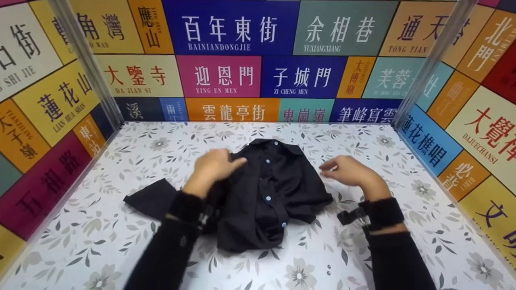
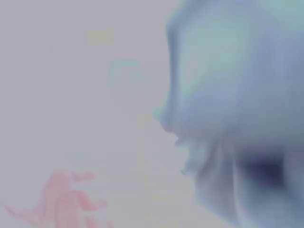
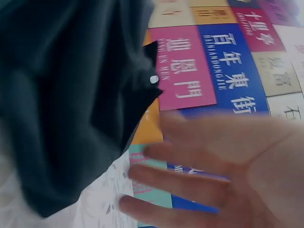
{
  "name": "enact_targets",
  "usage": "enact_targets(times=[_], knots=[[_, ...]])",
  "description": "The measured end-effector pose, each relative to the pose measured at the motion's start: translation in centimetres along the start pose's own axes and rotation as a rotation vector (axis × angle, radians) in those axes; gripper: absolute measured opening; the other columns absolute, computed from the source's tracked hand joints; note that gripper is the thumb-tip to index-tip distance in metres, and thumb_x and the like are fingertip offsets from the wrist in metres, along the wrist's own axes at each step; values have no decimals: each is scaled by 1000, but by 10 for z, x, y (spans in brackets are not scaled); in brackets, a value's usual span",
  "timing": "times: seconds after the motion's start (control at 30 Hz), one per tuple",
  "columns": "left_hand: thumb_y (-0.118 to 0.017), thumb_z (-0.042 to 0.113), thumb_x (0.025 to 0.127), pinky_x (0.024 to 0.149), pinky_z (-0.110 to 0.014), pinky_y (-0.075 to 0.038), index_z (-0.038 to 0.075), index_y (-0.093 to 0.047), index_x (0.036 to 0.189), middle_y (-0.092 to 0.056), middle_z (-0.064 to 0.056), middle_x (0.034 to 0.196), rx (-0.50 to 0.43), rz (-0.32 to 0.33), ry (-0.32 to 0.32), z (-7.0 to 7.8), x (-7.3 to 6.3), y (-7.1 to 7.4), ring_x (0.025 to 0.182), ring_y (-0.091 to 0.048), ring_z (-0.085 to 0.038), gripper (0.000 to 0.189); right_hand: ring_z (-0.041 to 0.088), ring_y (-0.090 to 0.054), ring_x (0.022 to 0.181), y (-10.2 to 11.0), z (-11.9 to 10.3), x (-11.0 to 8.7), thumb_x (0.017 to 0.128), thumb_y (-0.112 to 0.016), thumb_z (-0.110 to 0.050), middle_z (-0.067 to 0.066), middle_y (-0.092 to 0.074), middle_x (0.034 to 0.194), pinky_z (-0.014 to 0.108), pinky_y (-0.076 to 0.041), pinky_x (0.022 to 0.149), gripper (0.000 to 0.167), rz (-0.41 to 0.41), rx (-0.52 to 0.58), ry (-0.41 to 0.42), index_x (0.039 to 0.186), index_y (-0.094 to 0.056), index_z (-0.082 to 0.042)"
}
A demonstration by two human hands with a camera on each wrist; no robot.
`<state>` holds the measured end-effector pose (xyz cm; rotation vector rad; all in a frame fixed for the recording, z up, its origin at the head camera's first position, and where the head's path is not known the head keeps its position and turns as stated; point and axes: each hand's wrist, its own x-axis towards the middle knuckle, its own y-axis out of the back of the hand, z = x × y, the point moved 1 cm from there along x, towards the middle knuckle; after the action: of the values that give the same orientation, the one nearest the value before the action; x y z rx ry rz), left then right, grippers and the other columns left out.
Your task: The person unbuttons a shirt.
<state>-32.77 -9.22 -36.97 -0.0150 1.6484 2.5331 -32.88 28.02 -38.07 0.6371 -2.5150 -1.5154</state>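
A black button-up shirt (image 1: 278,181) with pale buttons lies rumpled on the table, its collar toward the back wall. One dark flap of cloth (image 1: 151,198) spreads out to the left. My left hand (image 1: 213,167) is at the shirt's left edge, thumb pointing right over the cloth. Its other fingers are hidden, so I cannot tell whether they grip the fabric. The left wrist view is washed out and blurred. Right of the shirt, my right hand (image 1: 348,171) hovers apart from it. In the right wrist view, its fingers (image 3: 185,180) are extended beside the hanging shirt cloth (image 3: 71,118).
The tabletop (image 1: 100,233) has a white leaf-and-flower print. Colourful panels with large characters form a back wall (image 1: 229,32) and side walls (image 1: 36,100). Metal posts (image 1: 90,64) stand at the back corners. Dark bands with camera mounts (image 1: 381,213) circle both wrists.
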Motion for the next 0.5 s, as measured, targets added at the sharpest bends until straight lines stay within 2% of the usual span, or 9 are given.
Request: enact_targets(times=[0.07,0.1,0.17,0.2,0.3,0.33,0.37,0.43,0.5], knots=[[-60,63,102,84,-51,-57,3,-69,113,-71,-20,119,7,37,26,-13,18,7,100,-69,-36,61,49,-62,128,3,-2,20,104,-61,-20,31,-68,132,59,-49,109,43,42,-35,-57,131,-66,12],[-60,61,102,86,-52,-57,2,-69,113,-71,-21,122,4,48,36,-19,27,8,103,-69,-37,61,47,-67,120,3,-1,32,105,-59,-21,30,-71,124,55,-52,105,43,43,-38,-91,130,-66,14],[-58,58,104,93,-54,-56,-2,-69,118,-68,-25,130,-20,45,51,-31,42,7,112,-68,-40,63,46,-67,119,0,1,53,107,-55,-23,32,-69,127,54,-55,102,48,12,15,-175,133,-62,16],[-56,57,105,98,-54,-54,-5,-67,123,-66,-27,134,-43,33,55,-36,48,3,117,-67,-42,65,43,-69,114,-3,3,61,108,-53,-25,33,-68,126,51,-57,99,50,-20,72,-218,133,-61,17],[-52,54,107,114,-52,-46,-13,-56,141,-57,-33,146,-172,-22,59,-42,56,-11,134,-57,-46,75,31,-68,106,-15,12,73,112,-49,-31,28,-65,130,43,-58,94,57,-78,320,-342,145,-50,16],[-53,52,107,117,-51,-44,-15,-52,144,-54,-34,148,-232,-42,63,-42,58,-16,136,-55,-46,77,32,-67,112,-19,14,73,112,-48,-32,29,-60,138,45,-57,98,60,-77,393,-377,149,-45,15],[-55,50,107,117,-49,-43,-16,-52,143,-54,-34,147,-291,-61,65,-41,59,-21,136,-55,-46,75,28,-67,109,-23,16,74,112,-49,-33,27,-60,138,42,-56,98,61,-74,448,-398,151,-43,15],[-61,43,105,116,-47,-45,-14,-56,140,-57,-33,144,-370,-67,75,-38,60,-28,133,-57,-43,67,21,-68,102,-29,18,75,110,-53,-32,23,-63,133,39,-56,97,63,-43,486,-419,152,-43,15],[-69,34,102,110,-44,-49,-12,-64,131,-64,-29,136,-386,-41,89,-36,64,-34,125,-62,-40,54,17,-68,93,-34,16,78,108,-59,-29,20,-66,126,37,-57,94,60,-28,491,-429,147,-49,15]])
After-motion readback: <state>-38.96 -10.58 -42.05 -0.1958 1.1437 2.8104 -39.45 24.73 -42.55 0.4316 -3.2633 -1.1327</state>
